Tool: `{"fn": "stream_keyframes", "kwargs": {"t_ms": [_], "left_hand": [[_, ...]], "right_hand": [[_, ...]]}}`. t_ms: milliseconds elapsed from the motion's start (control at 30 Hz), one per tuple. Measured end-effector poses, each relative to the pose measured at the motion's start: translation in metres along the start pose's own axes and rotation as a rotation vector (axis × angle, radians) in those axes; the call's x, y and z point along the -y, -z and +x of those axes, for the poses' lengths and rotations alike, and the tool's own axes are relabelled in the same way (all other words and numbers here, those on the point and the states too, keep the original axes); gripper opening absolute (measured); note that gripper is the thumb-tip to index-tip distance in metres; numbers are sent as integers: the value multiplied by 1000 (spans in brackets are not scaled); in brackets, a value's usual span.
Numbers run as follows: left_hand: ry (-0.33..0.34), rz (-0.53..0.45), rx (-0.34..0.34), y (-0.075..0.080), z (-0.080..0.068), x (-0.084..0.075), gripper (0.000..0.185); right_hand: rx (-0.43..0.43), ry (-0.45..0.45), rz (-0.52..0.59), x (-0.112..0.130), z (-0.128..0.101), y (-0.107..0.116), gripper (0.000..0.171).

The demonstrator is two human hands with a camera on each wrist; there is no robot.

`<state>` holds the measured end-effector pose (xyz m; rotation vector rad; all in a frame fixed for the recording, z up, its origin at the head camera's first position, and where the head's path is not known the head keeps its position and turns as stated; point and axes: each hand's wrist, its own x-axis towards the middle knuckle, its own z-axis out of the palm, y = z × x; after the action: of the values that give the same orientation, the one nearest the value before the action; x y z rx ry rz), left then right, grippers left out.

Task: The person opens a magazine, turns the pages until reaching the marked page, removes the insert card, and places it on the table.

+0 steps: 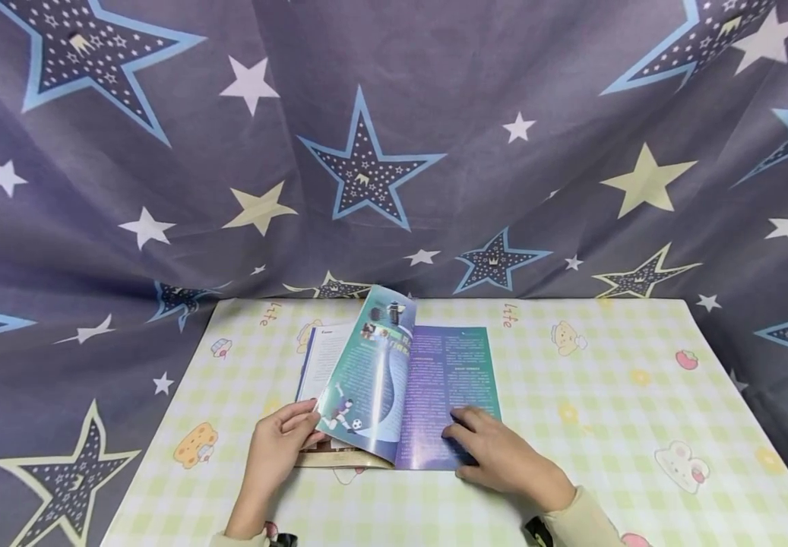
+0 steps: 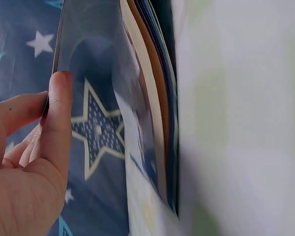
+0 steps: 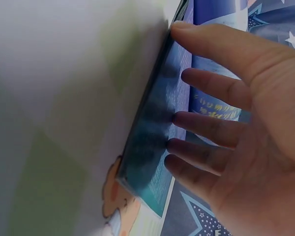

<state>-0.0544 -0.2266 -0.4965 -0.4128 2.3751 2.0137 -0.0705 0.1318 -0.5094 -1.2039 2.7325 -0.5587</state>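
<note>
A magazine (image 1: 447,395) lies spread on the table, its right page purple and green with small print. One glossy page (image 1: 366,380) with a soccer picture stands raised and curves over the left side. My left hand (image 1: 283,434) pinches this page's outer lower edge between thumb and fingers; in the left wrist view the left hand (image 2: 37,147) grips the thin edge well apart from the stack. On the right page lies my right hand (image 1: 499,453). The right wrist view shows the right hand (image 3: 246,108) with fingers spread and thumb by the lower edge.
A table (image 1: 612,425) covered in a green-checked cloth with cartoon prints lies under the magazine. Behind and at both sides hangs a dark curtain (image 1: 476,197) with stars. Under the raised page, a white printed page (image 1: 325,357) shows at the left.
</note>
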Motion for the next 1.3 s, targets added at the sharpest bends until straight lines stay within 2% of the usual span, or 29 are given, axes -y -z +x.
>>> {"fn": "stream_keyframes", "kwargs": {"t_ms": [200,400,633,833,900,1000,1133,1300], "left_hand": [[56,22,-64,20,-7,9,26],[98,43,-89,28,-14,15,27],[78,89,-120,30,-12,18,29],[53,253,-159,30,-11,19,35],[45,283,-175,31,-10,18,36],[35,270,-193,30,-9,17,35],[29,266,-208,27,-7,18,32],[24,282,-176,19,-5,18,30]], "right_hand": [[-20,10,-48,-1,-1,-3,50],[-9,19,-45,0,-4,-3,41],[-55,19,21,-3,-6,-1,22],[-90,-7,54,-9,-10,1,19],[-87,-37,70,-12,-13,3,19],[-100,-70,84,-16,-19,6,20],[-189,-89,56,-23,-26,7,22],[-352,-135,-27,-28,-29,5,35]]}}
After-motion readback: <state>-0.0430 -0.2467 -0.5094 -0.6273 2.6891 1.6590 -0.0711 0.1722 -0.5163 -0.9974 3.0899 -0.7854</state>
